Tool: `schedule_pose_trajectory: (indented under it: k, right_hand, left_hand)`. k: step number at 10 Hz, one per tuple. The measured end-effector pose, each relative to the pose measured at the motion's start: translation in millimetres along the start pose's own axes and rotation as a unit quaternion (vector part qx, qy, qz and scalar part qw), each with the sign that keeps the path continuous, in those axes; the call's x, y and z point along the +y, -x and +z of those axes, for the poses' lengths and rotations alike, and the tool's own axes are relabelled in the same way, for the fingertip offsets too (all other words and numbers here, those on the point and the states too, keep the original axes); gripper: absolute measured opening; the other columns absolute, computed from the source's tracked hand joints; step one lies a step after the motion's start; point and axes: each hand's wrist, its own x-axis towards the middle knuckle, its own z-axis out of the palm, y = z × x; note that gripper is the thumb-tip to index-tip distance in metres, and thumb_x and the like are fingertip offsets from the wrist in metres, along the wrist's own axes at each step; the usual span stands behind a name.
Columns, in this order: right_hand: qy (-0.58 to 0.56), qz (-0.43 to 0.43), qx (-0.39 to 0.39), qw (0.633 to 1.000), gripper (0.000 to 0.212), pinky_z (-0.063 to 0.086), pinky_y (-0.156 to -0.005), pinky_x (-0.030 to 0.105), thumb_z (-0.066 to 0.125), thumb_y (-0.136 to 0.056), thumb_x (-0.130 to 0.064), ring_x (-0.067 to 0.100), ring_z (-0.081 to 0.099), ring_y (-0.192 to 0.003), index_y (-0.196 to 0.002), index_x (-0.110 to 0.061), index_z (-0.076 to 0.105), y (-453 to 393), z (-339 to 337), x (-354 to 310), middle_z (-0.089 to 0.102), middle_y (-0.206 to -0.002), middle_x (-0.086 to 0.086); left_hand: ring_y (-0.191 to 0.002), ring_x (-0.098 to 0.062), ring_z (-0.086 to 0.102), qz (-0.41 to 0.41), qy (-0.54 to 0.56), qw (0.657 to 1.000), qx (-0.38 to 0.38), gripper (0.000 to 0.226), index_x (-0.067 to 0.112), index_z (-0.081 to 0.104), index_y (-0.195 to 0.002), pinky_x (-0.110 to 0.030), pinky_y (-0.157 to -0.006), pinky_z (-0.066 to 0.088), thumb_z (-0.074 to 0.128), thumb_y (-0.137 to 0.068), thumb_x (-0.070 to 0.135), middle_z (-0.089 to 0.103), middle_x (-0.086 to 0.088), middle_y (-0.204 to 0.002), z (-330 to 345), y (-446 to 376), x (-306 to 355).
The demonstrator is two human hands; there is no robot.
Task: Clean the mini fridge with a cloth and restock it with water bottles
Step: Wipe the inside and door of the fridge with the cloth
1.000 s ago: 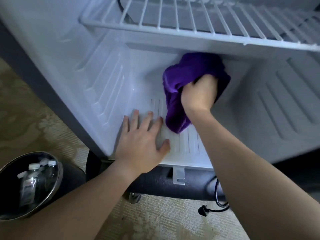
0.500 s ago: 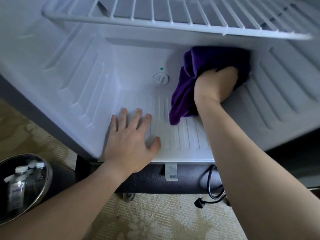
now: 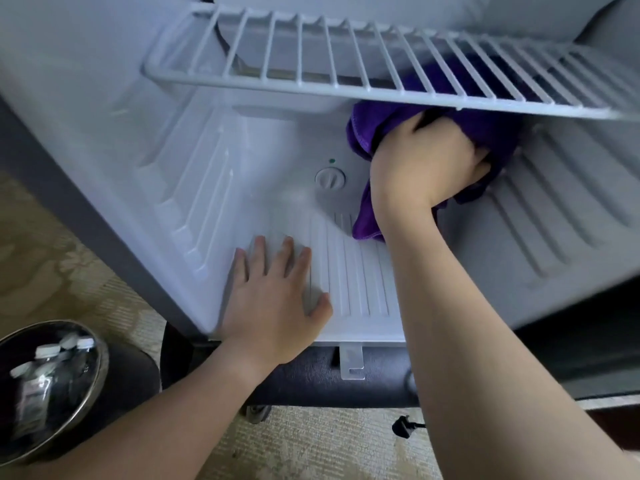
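The purple cloth (image 3: 374, 133), bunched at the mini fridge's (image 3: 194, 188) back-right corner, looks soft, light and limp, best gripped as a wad; its loose tail hangs toward 7 o'clock. The right hand (image 3: 426, 161) clenches it, while the left hand (image 3: 273, 296) lies flat, fingers toward 12, holding nothing; water bottles (image 3: 45, 372) wait at 8 o'clock.

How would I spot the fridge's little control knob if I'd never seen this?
Look inside the open mini fridge, under the wire shelf. On the back wall sits a round white dial, just left of the purple cloth. A tiny green dot sits above it.
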Motion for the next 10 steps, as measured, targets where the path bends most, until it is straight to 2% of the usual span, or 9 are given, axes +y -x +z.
schedule_pose_trajectory:
  k: [1,2,3,4,5,6,7,9,10]
  right_hand:
    - [-0.013,-0.009,-0.002,1.0,0.053,0.034,-0.095,0.046,0.054,-0.084,-0.034,0.035,0.053,-0.117,-0.131,-0.01,0.059,14.3,-18.3,-21.4,0.061,-0.128,0.013]
    - [-0.061,-0.117,0.028,0.991,0.045,0.038,-0.092,0.05,0.057,-0.067,-0.029,0.041,0.061,-0.097,-0.101,-0.004,0.074,32.3,-21.8,-31.7,0.071,-0.099,0.019]
    - [-0.106,-0.187,0.029,0.976,0.031,0.034,-0.088,0.043,0.064,-0.059,-0.025,0.039,0.062,-0.082,-0.079,-0.003,0.074,50.4,-13.4,-48.5,0.069,-0.078,0.019]
    - [-0.15,-0.227,0.018,0.962,0.018,0.034,-0.084,0.039,0.068,-0.058,-0.022,0.034,0.059,-0.072,-0.064,-0.005,0.07,64.6,-13.6,-61.9,0.064,-0.064,0.015]
    - [-0.17,-0.277,-0.024,0.945,0.024,0.034,-0.083,0.04,0.056,-0.069,-0.027,0.032,0.058,-0.068,-0.057,-0.01,0.068,80.0,-7.4,-72.9,0.06,-0.057,0.011]
    - [-0.208,-0.289,-0.046,0.933,0.028,0.034,-0.083,0.04,0.049,-0.073,-0.028,0.031,0.058,-0.065,-0.053,-0.014,0.063,81.7,-2.9,-77.5,0.059,-0.055,0.007]
    - [-0.209,-0.313,-0.039,0.926,0.027,0.033,-0.08,0.04,0.048,-0.073,-0.028,0.03,0.057,-0.064,-0.053,-0.015,0.061,78.2,0.9,-74.9,0.057,-0.054,0.005]
    - [-0.169,-0.354,-0.034,0.919,0.024,0.031,-0.082,0.041,0.049,-0.075,-0.028,0.029,0.06,-0.069,-0.07,-0.015,0.069,79.5,7.8,-70.3,0.063,-0.065,0.004]
    - [-0.141,-0.395,-0.038,0.907,0.025,0.028,-0.078,0.04,0.047,-0.077,-0.027,0.029,0.06,-0.064,-0.069,-0.015,0.067,73.5,13.1,-66.0,0.061,-0.061,0.004]
  left_hand:
    - [-0.151,-0.042,0.008,-0.009,0.004,1.0,0.003,0.084,0.024,0.022,-0.157,-0.058,-0.121,0.005,0.013,-0.084,0.065,0.02,-0.005,-0.166,1.0,2.8,6.5]
    - [-0.149,-0.045,0.012,-0.013,0.014,1.0,0.007,0.083,0.02,0.028,-0.156,-0.06,-0.12,0.007,0.02,-0.085,0.062,0.023,-0.007,-0.165,0.1,3.6,12.0]
    - [-0.149,-0.046,0.011,-0.008,0.021,1.0,0.006,0.088,0.017,0.026,-0.156,-0.061,-0.12,0.006,0.009,-0.08,0.058,0.019,-0.009,-0.166,-1.7,4.4,16.8]
    - [-0.147,-0.053,0.011,0.004,0.034,0.999,0.003,0.095,0.01,0.034,-0.153,-0.064,-0.117,0.007,0.0,-0.074,0.049,0.027,-0.017,-0.161,-6.2,7.4,19.0]
    - [-0.149,-0.052,0.0,0.011,0.013,0.999,-0.04,0.102,0.007,0.023,-0.156,-0.063,-0.119,0.003,-0.011,-0.067,0.043,0.016,-0.02,-0.163,-14.9,8.7,19.5]
    - [-0.15,-0.048,-0.009,0.008,-0.006,0.998,-0.067,0.095,0.012,0.009,-0.159,-0.061,-0.12,-0.001,-0.006,-0.071,0.045,0.003,-0.014,-0.165,-21.6,8.2,19.7]
    - [-0.15,-0.048,-0.002,0.012,0.025,0.999,-0.029,0.112,0.009,0.022,-0.158,-0.06,-0.12,0.003,-0.013,-0.057,0.045,0.017,-0.015,-0.163,-21.1,8.8,18.7]
    - [-0.147,-0.053,0.013,0.017,0.028,0.999,-0.008,0.102,0.002,0.043,-0.147,-0.063,-0.118,0.009,-0.003,-0.069,0.049,0.036,-0.022,-0.153,-12.9,5.9,13.4]
    - [-0.141,-0.053,0.031,0.016,0.033,0.999,0.025,0.082,0.006,0.054,-0.137,-0.065,-0.113,0.023,0.022,-0.078,0.053,0.049,-0.018,-0.146,-2.9,3.5,9.1]
